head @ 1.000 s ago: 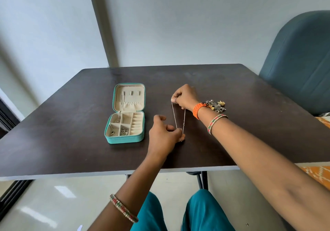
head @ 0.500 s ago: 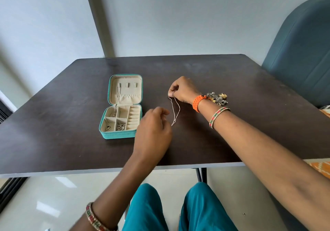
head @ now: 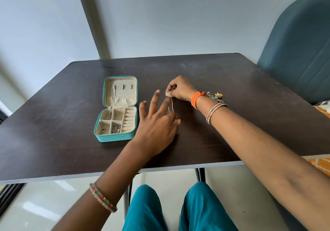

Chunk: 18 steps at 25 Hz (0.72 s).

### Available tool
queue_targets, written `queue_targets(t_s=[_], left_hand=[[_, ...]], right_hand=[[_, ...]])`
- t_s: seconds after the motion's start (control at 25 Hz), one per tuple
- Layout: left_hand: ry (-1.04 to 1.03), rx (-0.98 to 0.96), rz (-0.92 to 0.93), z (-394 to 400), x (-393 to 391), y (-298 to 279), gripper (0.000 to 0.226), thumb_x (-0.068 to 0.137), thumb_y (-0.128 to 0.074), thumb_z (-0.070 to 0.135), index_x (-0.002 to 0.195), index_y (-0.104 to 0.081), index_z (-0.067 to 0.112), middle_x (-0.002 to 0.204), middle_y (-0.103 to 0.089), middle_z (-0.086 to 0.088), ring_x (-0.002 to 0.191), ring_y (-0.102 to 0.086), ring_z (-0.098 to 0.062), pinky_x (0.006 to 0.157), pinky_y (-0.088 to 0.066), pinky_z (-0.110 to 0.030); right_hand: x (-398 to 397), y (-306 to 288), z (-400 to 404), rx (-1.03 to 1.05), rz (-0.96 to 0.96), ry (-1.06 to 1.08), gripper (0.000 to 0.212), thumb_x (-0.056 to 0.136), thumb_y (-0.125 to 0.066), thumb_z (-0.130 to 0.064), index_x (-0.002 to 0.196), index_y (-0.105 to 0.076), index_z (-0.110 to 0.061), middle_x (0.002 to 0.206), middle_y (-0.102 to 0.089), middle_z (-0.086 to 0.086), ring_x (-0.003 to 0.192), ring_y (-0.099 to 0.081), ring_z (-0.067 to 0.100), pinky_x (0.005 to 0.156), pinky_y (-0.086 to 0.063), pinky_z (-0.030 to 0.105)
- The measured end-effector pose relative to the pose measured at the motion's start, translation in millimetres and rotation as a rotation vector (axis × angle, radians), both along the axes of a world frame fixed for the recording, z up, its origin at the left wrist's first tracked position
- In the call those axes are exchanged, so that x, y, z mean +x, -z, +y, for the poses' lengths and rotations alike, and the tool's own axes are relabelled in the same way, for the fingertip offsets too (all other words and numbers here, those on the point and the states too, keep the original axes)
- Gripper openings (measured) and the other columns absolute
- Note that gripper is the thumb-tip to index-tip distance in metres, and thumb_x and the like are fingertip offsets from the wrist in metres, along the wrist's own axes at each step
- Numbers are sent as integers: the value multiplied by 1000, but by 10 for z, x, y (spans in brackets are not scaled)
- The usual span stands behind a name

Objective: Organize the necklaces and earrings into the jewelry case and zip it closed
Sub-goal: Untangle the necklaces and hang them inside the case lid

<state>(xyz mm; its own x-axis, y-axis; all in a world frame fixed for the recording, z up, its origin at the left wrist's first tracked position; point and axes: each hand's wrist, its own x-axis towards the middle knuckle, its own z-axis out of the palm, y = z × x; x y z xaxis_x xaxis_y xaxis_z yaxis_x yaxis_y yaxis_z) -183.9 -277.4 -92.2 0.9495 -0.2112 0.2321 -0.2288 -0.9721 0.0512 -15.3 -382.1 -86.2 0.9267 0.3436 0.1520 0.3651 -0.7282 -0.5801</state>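
The thin necklace (head: 170, 106) hangs as a doubled loop from your right hand (head: 180, 89), which pinches its top end just right of the jewelry case (head: 117, 109) and above the bench (head: 232, 88). A second ago your left hand (head: 157, 123) pinched the chain's lower end and held it taut; it has since let go and now lies released, fingers spread, against the chain's lower part, so the necklace is held by the right hand alone. That probably means you are gathering the chain before carrying it over. The case lies open and unzipped, with one chain already hung in its lid and small pieces in its near compartments. A cluster of earrings (head: 216, 96) waits beside your right wrist, so the zipping is some way off
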Motion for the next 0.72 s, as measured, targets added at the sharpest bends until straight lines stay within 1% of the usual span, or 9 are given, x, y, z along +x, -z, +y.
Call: queue_targets(t_s=[0.08,0.16,0.24,0.32,0.44,0.56,0.64,0.68,0.72], left_hand=[[-36,-109,40,-54,-171,33,34,96,-35,46,109,-58,24,159,11,4,141,30,-21,112,5,-51],[-65,-234,83,-139,-280,68,29,94,-42,46,104,-59,24,158,17,5,140,31,-19,113,2,-50],[-64,-336,102,-217,-314,95,26,93,-46,43,102,-60,22,159,16,4,141,29,-19,112,0,-48],[-54,-385,100,-271,-317,115,25,93,-47,41,103,-60,22,159,14,3,141,28,-19,112,-1,-47],[-54,-389,73,-294,-330,154,25,94,-46,40,105,-60,23,159,12,2,141,28,-18,113,-2,-46],[-48,-404,61,-278,-357,191,23,95,-44,39,106,-58,24,160,9,2,142,27,-18,113,-1,-45],[-37,-406,46,-265,-359,209,22,95,-44,38,111,-53,25,160,6,0,144,19,-19,113,-4,-44],[-28,-413,30,-262,-360,211,24,95,-45,37,116,-50,27,160,4,-1,145,14,-20,113,-7,-43],[-16,-426,10,-261,-367,211,27,94,-45,36,121,-47,28,159,1,-1,145,8,-20,113,-9,-43]], right_hand=[[64,-17,-25,-13,-22,23,4,76,-75,-13,81,-75,-12,76,-67,2,70,-61,12,67,-46,22],[118,-50,-43,-24,-13,36,3,78,-74,-13,81,-74,-12,72,-66,3,55,-58,9,57,-44,18],[148,-73,-42,-28,22,43,2,80,-73,-13,81,-73,-11,72,-67,3,39,-53,4,43,-40,13],[163,-72,-38,-25,37,62,3,81,-72,-13,82,-73,-11,74,-67,2,38,-52,4,38,-37,10],[170,-54,-38,-12,44,78,5,81,-73,-14,84,-73,-9,77,-69,4,41,-53,6,39,-38,11],[205,-30,-42,35,85,95,9,80,-74,-13,87,-72,-8,82,-70,7,49,-58,11,47,-47,17],[223,-18,-44,90,130,109,9,79,-74,-12,86,-69,-10,85,-69,8,59,-63,17,57,-55,24],[233,-10,-47,132,153,121,8,79,-74,-12,85,-68,-11,85,-68,7,65,-64,19,60,-57,26],[238,6,-58,199,181,140,8,79,-74,-13,83,-67,-11,84,-67,6,68,-64,18,61,-58,27]])
